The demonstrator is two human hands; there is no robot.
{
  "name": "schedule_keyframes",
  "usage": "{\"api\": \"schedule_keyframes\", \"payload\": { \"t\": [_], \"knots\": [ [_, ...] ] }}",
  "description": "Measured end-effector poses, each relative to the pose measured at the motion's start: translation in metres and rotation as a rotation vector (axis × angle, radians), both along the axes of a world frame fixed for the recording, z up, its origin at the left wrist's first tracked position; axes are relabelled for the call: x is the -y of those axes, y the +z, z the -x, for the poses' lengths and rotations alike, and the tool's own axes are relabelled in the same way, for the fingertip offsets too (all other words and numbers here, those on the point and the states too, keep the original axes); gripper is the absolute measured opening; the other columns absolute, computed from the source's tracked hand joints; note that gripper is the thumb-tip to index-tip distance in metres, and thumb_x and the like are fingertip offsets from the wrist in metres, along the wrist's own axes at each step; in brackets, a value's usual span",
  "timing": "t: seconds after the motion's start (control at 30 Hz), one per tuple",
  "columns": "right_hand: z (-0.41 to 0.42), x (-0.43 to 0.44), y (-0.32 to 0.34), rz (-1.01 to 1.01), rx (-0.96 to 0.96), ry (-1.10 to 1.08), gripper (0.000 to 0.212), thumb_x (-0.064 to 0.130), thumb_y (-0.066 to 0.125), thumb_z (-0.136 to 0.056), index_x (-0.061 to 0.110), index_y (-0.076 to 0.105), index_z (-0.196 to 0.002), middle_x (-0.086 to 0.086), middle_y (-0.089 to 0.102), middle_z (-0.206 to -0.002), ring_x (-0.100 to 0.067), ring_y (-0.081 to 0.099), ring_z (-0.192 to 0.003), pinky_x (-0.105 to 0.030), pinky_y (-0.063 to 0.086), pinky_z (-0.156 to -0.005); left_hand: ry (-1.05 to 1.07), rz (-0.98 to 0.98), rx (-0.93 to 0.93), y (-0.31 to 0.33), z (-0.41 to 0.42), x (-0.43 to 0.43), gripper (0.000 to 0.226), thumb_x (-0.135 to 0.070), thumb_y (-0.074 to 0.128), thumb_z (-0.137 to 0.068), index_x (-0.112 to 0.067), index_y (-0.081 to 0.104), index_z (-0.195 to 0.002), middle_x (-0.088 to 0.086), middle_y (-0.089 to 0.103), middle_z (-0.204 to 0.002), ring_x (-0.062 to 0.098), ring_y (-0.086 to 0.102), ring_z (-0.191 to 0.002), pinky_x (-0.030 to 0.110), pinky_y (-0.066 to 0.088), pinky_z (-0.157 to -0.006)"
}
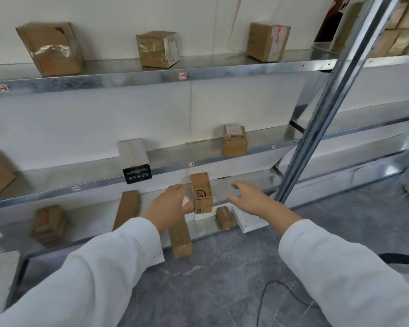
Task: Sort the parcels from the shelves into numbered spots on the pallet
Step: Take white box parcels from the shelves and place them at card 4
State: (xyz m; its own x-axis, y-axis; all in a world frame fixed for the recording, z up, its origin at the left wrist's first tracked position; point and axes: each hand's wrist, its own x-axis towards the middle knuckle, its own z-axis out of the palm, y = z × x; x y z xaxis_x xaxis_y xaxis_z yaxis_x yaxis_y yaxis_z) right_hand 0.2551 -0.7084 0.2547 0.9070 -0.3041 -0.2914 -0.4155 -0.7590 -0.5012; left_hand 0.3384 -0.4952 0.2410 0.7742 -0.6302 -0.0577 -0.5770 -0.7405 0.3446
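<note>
A small brown cardboard parcel (202,193) with black print stands on the lower metal shelf (80,239). My left hand (169,205) is at its left side, fingers against a taped face of the box. My right hand (248,200) hovers open a little to the right of the parcel, fingers spread, apart from it. Other parcels sit on the shelves: three brown boxes on the top shelf (151,75), a white and black box (135,160) and a brown box (235,142) on the middle shelf.
A long brown box (180,238) leans out over the lower shelf's front edge below my left hand. A small brown parcel (225,217) and a white flat box (247,219) lie to the right. A slanted metal upright (316,128) stands at right. A cable (269,296) runs over the grey floor.
</note>
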Motion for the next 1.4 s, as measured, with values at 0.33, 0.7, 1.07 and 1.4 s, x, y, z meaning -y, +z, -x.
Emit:
{"api": "schedule_keyframes", "payload": {
  "t": [0.33,0.7,1.07,1.4],
  "knots": [
    [-0.133,-0.076,-0.079,-0.06,-0.199,0.234,0.06,0.047,0.05,-0.092,0.017,0.037,-0.142,-0.004,0.045,-0.144,-0.025,0.047,-0.126,-0.036,0.04,-0.103,0.148,-0.069,-0.125,-0.093,-0.091,-0.056,0.051,-0.036,0.043,-0.098,-0.014,0.035,-0.144,0.003,0.042,-0.145,0.021,0.042,-0.131,0.033,0.039,-0.103],
    [-0.232,-0.148,-0.193,0.021,-0.364,0.488,0.043,0.028,0.047,-0.098,0.002,0.045,-0.133,-0.016,0.049,-0.134,-0.031,0.048,-0.122,-0.037,0.04,-0.101,0.406,-0.145,-0.226,-0.208,-0.147,-0.123,0.044,-0.032,0.045,-0.097,-0.008,0.045,-0.133,0.008,0.052,-0.131,0.026,0.05,-0.12,0.035,0.043,-0.092],
    [-0.313,-0.169,-0.409,-0.009,-0.534,0.609,0.059,0.041,0.046,-0.098,0.009,0.034,-0.146,-0.009,0.04,-0.149,-0.025,0.042,-0.134,-0.031,0.035,-0.104,0.631,-0.236,-0.449,-0.415,-0.183,-0.159,0.044,-0.036,0.045,-0.092,-0.014,0.048,-0.13,0.005,0.054,-0.126,0.026,0.053,-0.114,0.039,0.048,-0.09],
    [-0.377,-0.194,-0.59,-0.007,-0.629,0.584,0.029,0.044,0.048,-0.095,0.021,0.057,-0.11,-0.003,0.059,-0.108,-0.017,0.058,-0.098,-0.027,0.038,-0.078,0.781,-0.195,-0.526,-0.576,-0.219,-0.169,0.042,-0.031,0.05,-0.092,-0.008,0.05,-0.126,0.01,0.055,-0.122,0.028,0.053,-0.115,0.04,0.049,-0.089]
  ]
}}
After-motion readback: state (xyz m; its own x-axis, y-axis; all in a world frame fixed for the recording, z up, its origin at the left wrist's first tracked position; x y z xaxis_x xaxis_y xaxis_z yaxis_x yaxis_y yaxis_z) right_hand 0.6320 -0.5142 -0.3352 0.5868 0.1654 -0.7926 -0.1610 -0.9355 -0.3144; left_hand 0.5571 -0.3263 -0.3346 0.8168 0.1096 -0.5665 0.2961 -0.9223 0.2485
